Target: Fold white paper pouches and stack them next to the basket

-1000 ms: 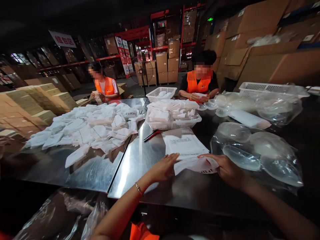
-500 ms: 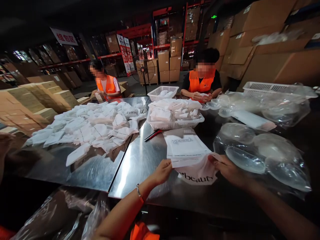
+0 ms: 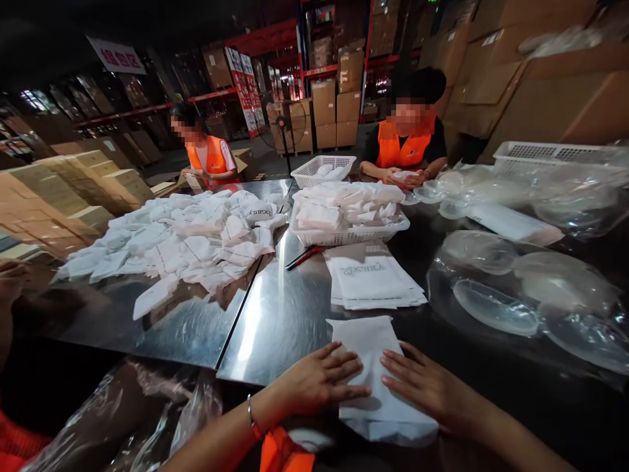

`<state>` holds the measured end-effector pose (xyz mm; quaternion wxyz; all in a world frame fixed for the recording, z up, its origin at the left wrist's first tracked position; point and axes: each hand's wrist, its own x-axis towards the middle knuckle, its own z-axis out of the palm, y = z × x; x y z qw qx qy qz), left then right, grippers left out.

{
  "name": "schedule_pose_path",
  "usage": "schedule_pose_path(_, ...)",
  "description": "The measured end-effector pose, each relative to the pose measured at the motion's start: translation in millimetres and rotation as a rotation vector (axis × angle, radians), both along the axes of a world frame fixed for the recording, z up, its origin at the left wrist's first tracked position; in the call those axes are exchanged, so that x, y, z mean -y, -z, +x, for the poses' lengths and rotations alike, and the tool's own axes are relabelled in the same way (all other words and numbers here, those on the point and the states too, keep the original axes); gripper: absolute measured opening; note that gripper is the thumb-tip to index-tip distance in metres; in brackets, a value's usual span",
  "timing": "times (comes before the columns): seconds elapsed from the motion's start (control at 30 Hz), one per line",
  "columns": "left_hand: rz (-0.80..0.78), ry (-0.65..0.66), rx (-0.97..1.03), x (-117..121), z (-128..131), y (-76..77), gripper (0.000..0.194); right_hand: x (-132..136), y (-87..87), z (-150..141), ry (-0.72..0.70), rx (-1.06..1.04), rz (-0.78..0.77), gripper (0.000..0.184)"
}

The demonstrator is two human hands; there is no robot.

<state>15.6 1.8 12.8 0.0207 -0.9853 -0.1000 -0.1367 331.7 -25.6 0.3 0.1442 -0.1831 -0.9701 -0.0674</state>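
A white fabric pouch [image 3: 371, 334] lies flat at the table's near edge, its lower end close to me. My left hand [image 3: 319, 380] rests on its left side with the fingers stretched out. From the other side my right hand [image 3: 422, 383] lies on the same pouch, fingers spread. Neither hand grips anything. Just beyond is a stack of flat white pouches [image 3: 371, 275], the top one showing mirrored grey lettering. Past that stands a white plastic basket [image 3: 348, 236] heaped with white packets [image 3: 354, 203].
A red and black cutter [image 3: 302, 257] lies left of the stack. Loose white packets [image 3: 196, 236] cover the left table. Clear bags with domed plastic pieces [image 3: 496, 308] lie to the right. Two people in orange vests [image 3: 407, 151] are at the far side; another person's hand [image 3: 12, 278] shows at left.
The printed pouch held between both hands has come down toward me and now lies flat, its lettering out of sight. Both hands have let go and spread flat over it.
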Motion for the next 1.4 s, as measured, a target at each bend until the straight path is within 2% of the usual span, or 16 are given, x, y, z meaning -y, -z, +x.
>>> schedule_pose_path(0.1, 0.058, -0.043, 0.022, -2.4, 16.5, -1.5, 0.046, -3.0, 6.0, -8.3, 0.040, -0.011, 0.010, 0.044)
schedule_pose_path(0.2, 0.016, -0.005, 0.041, -11.8, 24.6, 5.2, 0.041, -8.4, 13.1, -10.1, 0.036, -0.026, -0.008, 0.042)
schedule_pose_path(0.4, 0.073, -0.021, 0.090, -8.7, 12.4, 26.0, 0.032, -2.3, 19.7, 3.0, -0.021, -0.104, -0.020, 0.046)
schedule_pose_path(0.47, 0.118, -0.007, 0.119, -3.6, 9.6, 25.8, 0.030, 1.6, 21.1, 6.9, -0.044, -0.122, -0.018, 0.041)
schedule_pose_path(0.57, 0.133, 0.104, 0.158, 2.5, 9.2, 18.7, 0.024, 8.3, 24.0, 9.1, -0.058, -0.212, -0.065, 0.038)
schedule_pose_path(0.63, 0.085, 0.161, 0.193, 6.6, 10.1, 13.2, 0.021, 12.8, 23.1, 8.7, -0.037, -0.351, -0.131, 0.036)
schedule_pose_path(0.7, -0.020, 0.146, 0.267, 12.1, 11.5, 10.7, 0.019, 16.4, 17.8, 7.3, 0.004, -0.505, -0.224, 0.030)
schedule_pose_path(0.77, -0.145, 0.084, 0.383, 19.5, 13.6, 12.8, 0.019, 19.2, 9.4, 5.2, 0.060, -0.645, -0.311, 0.025)
schedule_pose_path(0.87, -0.271, -0.045, 0.571, 32.4, 17.6, 23.9, 0.017, 24.3, 1.0, 0.5, 0.172, -0.759, -0.415, 0.020)
schedule_pose_path(1.0, -0.294, -0.263, 0.746, 45.5, 21.6, 41.2, 0.024, 34.6, 7.9, -9.7, 0.438, -0.910, -0.552, 0.027)
schedule_pose_path(1.1, -0.389, -0.549, 0.746, 48.8, 25.7, 46.3, 0.034, 39.6, 17.2, -19.1, 0.725, -0.995, -0.609, 0.043)
schedule_pose_path(1.2, -0.544, -0.796, 0.756, 47.8, 33.9, 45.0, 0.048, 39.3, 21.9, -27.9, 0.929, -1.045, -0.612, 0.053)
schedule_pose_path(1.3, -0.589, -0.942, 0.766, 45.7, 44.3, 42.0, 0.055, 36.6, 21.2, -34.9, 1.049, -1.054, -0.617, 0.060)
schedule_pose_path(1.4, -0.512, -1.039, 0.711, 43.8, 52.2, 40.7, 0.058, 34.0, 17.7, -39.0, 1.112, -1.012, -0.564, 0.066)
